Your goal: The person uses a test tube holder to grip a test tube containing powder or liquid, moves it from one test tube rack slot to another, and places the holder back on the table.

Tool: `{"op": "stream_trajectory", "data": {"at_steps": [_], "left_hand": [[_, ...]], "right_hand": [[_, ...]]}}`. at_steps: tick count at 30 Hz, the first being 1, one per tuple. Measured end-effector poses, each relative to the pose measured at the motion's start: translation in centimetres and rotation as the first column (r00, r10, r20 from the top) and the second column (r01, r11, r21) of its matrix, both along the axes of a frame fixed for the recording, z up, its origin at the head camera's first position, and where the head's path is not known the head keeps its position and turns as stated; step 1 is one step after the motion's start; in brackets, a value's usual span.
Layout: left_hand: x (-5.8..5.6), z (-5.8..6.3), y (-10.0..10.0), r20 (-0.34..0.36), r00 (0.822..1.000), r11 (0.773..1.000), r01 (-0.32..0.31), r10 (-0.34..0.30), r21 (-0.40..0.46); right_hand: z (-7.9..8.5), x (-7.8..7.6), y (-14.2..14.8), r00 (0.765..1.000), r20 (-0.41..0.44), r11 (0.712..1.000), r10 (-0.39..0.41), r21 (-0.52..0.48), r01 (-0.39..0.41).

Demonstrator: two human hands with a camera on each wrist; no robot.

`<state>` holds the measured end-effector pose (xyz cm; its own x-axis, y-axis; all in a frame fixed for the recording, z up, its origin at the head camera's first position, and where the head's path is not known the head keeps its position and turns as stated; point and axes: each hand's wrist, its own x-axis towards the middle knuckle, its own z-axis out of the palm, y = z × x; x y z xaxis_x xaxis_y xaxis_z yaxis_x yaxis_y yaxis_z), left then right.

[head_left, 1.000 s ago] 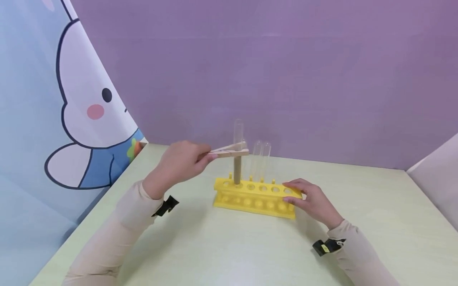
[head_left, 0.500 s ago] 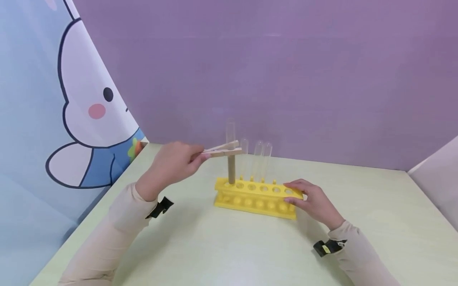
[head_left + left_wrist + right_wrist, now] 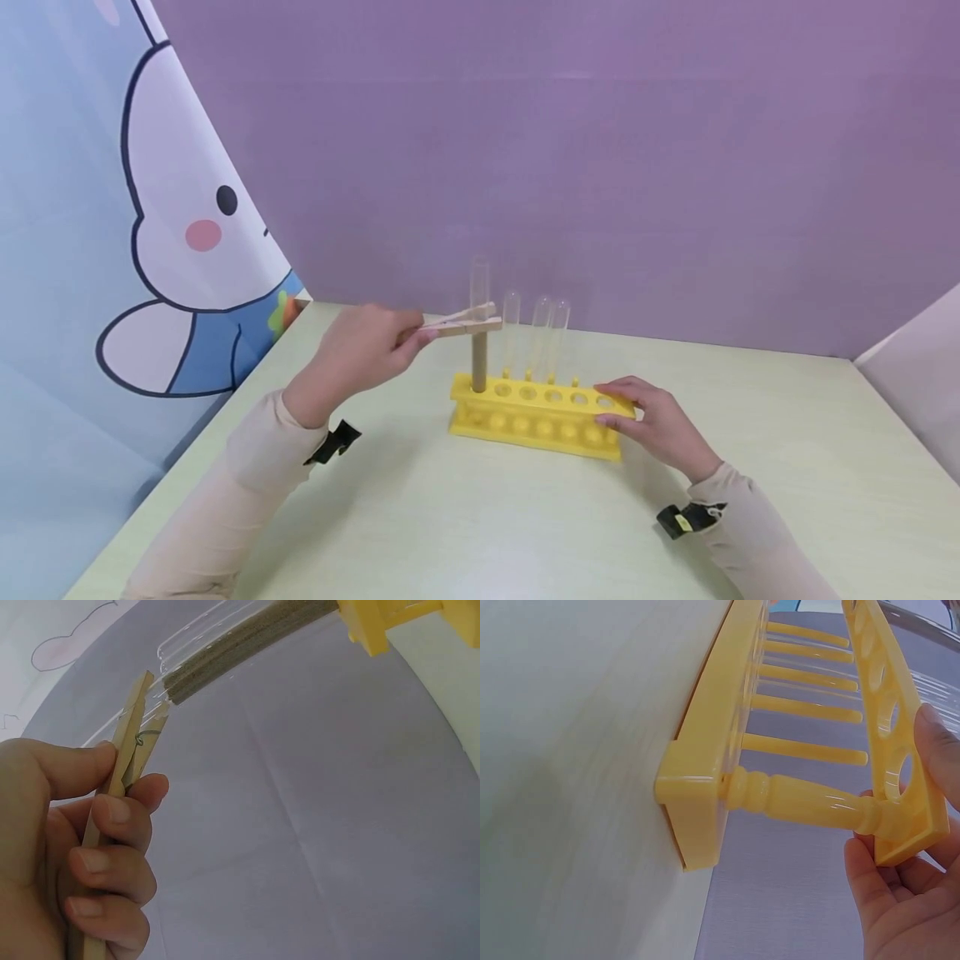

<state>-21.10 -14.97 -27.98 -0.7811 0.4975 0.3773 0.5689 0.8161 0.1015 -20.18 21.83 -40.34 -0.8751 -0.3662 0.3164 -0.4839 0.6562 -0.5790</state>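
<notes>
Fingers point(image 3: 124, 817) of the left hand point(image 3: 356, 350) bend right in round a wooden clamp point(image 3: 457, 327), and we see the thumb pressing along its side. Its two flat arms, bound by a small wire spring, take hold of a test tube point(image 3: 479, 365), clear in its upper part and filled below with brown, grainy-looking matter. The tube stands upright at the hole nearest the left edge of the counter point(image 3: 465, 517); how deep its lower tip sits, we cannot tell.

Fingers and thumb of the right hand point(image 3: 663, 425) pinch the other end of the upper shelf of the rack point(image 3: 540, 407), with just its thickness between them. We find the rack glossy, yellow and plastic-looking, set in from the counter's far edge, with round holes, slender tapered pegs point(image 3: 810, 709) and a turned end post point(image 3: 802, 802). Three clear tubes point(image 3: 541, 329), rounded ends up, stand along its rear side. Beyond the pale, smooth counter we see a purple cloth point(image 3: 600, 183), faintly creased.
</notes>
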Motion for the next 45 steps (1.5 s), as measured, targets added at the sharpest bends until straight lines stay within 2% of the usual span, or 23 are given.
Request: {"op": "stream_trajectory", "data": {"at_steps": [9,16,30,45], "left_hand": [[-0.1,-0.7,0.1,0.017,1.000,1.000,-0.014,0.014,-0.025],[-0.2,-1.5,0.0,0.056,0.998,0.999,-0.025,0.027,-0.030],[-0.4,-3.2,-0.2,0.063,0.998,0.999,-0.015,0.017,-0.035],[-0.5,-4.4,-0.3,0.077,0.997,1.000,-0.002,0.004,-0.030]], "right_hand": [[-0.1,0.1,0.0,1.000,0.005,1.000,0.000,-0.007,0.000],[-0.1,0.0,0.0,1.000,-0.003,1.000,0.002,-0.012,-0.002],[-0.2,0.0,0.0,1.000,0.016,1.000,-0.010,-0.016,0.011],[0.0,0.1,-0.1,0.999,0.047,0.999,-0.017,-0.029,0.018]]}}
